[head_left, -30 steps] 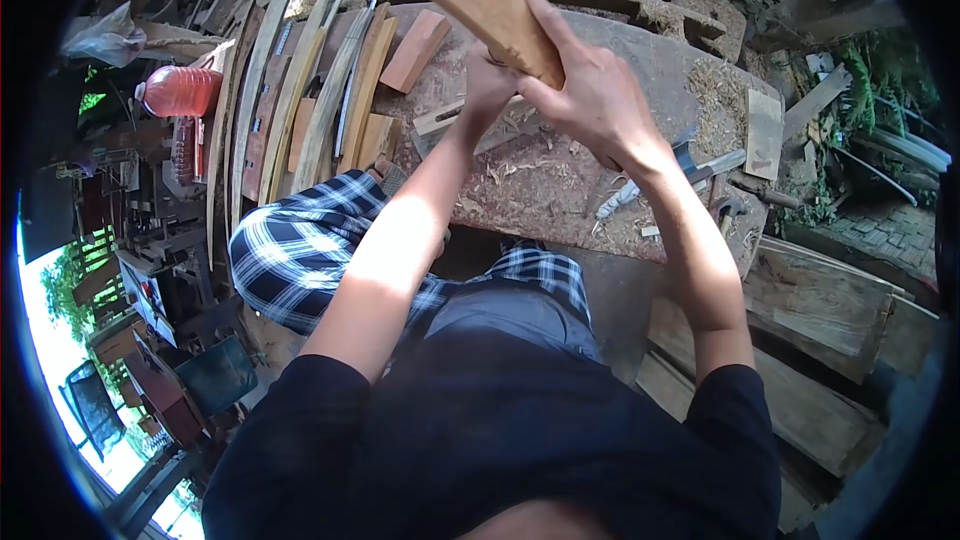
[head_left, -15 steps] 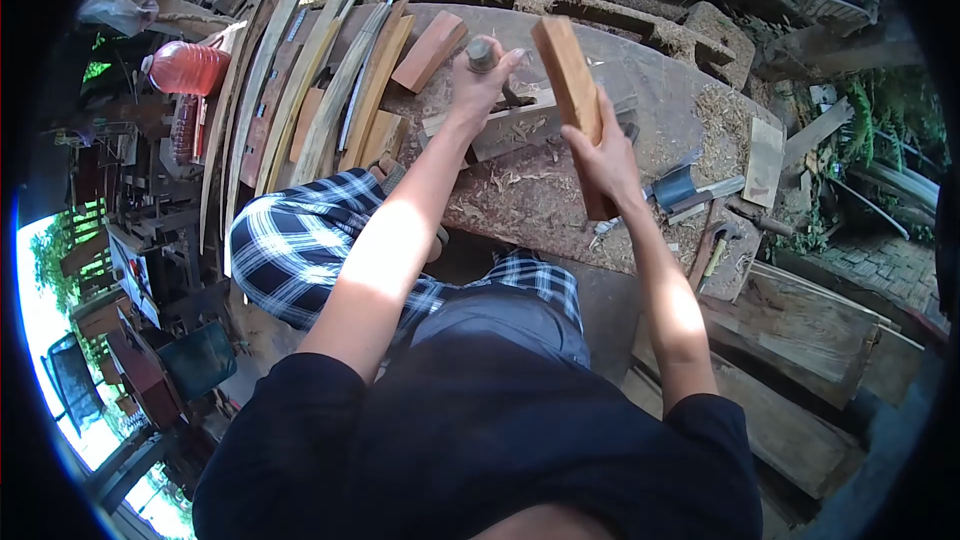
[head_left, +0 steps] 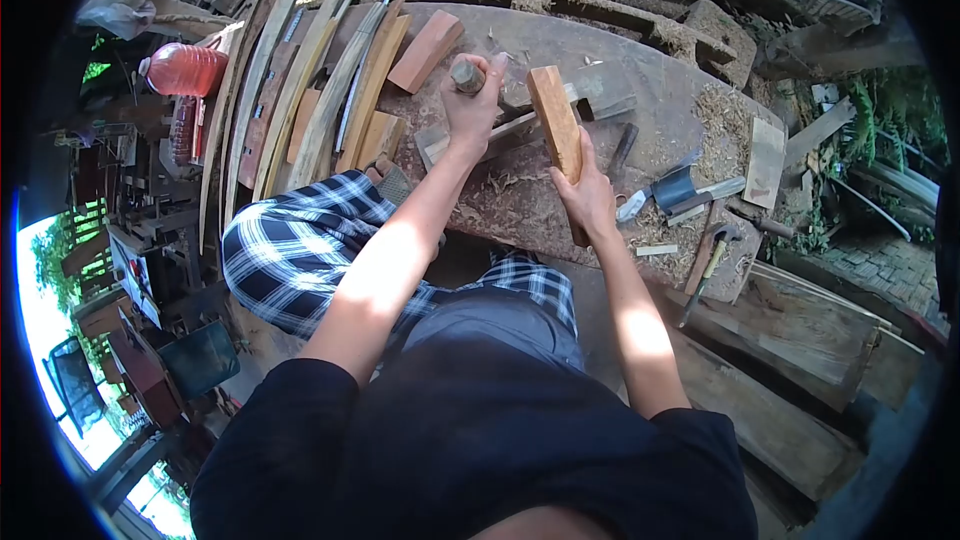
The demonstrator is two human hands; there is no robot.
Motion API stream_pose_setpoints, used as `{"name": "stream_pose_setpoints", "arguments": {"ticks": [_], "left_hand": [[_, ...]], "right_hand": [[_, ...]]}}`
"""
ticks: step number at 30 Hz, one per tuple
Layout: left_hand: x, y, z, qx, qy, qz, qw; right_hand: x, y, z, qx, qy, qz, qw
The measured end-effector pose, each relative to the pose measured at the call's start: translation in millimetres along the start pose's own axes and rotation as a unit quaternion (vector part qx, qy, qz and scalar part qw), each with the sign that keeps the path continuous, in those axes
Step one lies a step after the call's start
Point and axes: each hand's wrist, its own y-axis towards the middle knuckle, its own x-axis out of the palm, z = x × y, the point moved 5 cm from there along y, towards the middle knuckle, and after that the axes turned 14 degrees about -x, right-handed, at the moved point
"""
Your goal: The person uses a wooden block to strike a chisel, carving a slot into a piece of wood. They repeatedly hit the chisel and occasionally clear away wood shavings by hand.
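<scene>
Above the worktop [head_left: 665, 70], my left hand [head_left: 475, 115] is clenching a round-ended handle [head_left: 466, 76], the butt of it pointing up past my curled fingers. Whatever is extending below that fist is hiding from me, so I cannot tell whether it is touching anything. Nearby, my right hand [head_left: 588, 190] is grasping the lower part of a thick wooden block [head_left: 553, 120], which is leaning at a slant with its upper end tipping away from me. Behind and beneath both hands, a length of wood [head_left: 508, 136] is lying across the worktop, the block partly covering it.

To the left, a short reddish block [head_left: 427, 50] is resting beside several long wooden strips [head_left: 297, 105]. On the right, a hammer [head_left: 714, 252] is lying near the worktop's edge, and shavings [head_left: 724, 105] are gathering in a heap. Farther left, a bottle [head_left: 188, 70] is holding red liquid.
</scene>
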Motion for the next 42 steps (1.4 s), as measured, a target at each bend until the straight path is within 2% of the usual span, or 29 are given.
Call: {"name": "stream_pose_setpoints", "arguments": {"ticks": [3,9,12,13,14,16,18,20,22,24,26,28,29,31,32,34,35,38,39,42], "left_hand": [[1,-5,2,0.017,0.041,-0.008,0.999],[19,31,10,0.004,0.029,-0.044,0.999],[22,12,9,0.008,0.009,-0.046,0.999],[34,-7,18,0.070,0.133,-0.118,0.982],[46,-21,25,0.130,0.255,-0.185,0.940],[56,-25,9,0.113,0.225,-0.233,0.939],[63,-28,8,0.110,0.253,-0.238,0.931],[78,-40,9,0.140,0.335,-0.319,0.875],[83,-50,12,0.183,0.324,-0.346,0.862],[79,-45,8,0.153,0.340,-0.368,0.852],[59,-17,18,0.119,0.237,-0.227,0.937],[29,19,27,-0.040,0.028,-0.102,0.994],[23,26,36,-0.039,0.028,-0.104,0.993],[3,31,62,0.087,0.022,-0.114,0.989],[-4,30,65,0.091,0.027,-0.107,0.990],[-4,26,61,0.039,0.043,-0.144,0.988],[-4,22,57,0.024,0.053,-0.128,0.990],[5,14,45,0.006,0.045,-0.162,0.986],[9,12,45,0.035,0.046,-0.162,0.985],[11,13,41,0.015,0.078,-0.157,0.984]], "right_hand": [[4,-5,-5,0.010,0.005,-0.004,1.000],[16,-10,-7,0.007,0.013,0.011,1.000],[17,-14,-8,0.011,0.007,0.014,1.000],[18,-15,-10,0.013,0.004,0.010,1.000],[20,-17,-10,0.010,0.006,0.007,1.000],[19,-17,-9,0.003,0.013,0.014,1.000],[17,-19,-7,0.000,0.000,0.019,1.000],[19,-21,-6,-0.014,-0.009,0.028,0.999],[26,-24,2,-0.034,0.001,0.040,0.999],[27,-21,2,-0.048,0.009,0.052,0.997],[19,-21,-7,-0.008,0.000,0.021,1.000],[19,-24,-3,0.022,-0.010,0.009,1.000],[22,-24,0,0.011,-0.010,0.020,1.000],[26,-21,-3,-0.013,-0.004,0.025,1.000],[26,-21,-1,-0.015,0.005,0.026,1.000],[25,-19,-3,-0.016,0.014,0.031,0.999],[24,-18,-2,-0.014,0.007,0.023,1.000],[19,-21,3,-0.013,-0.016,0.022,1.000],[17,-21,1,-0.012,-0.013,0.019,1.000],[17,-20,-2,-0.018,-0.008,0.020,1.000]]}}
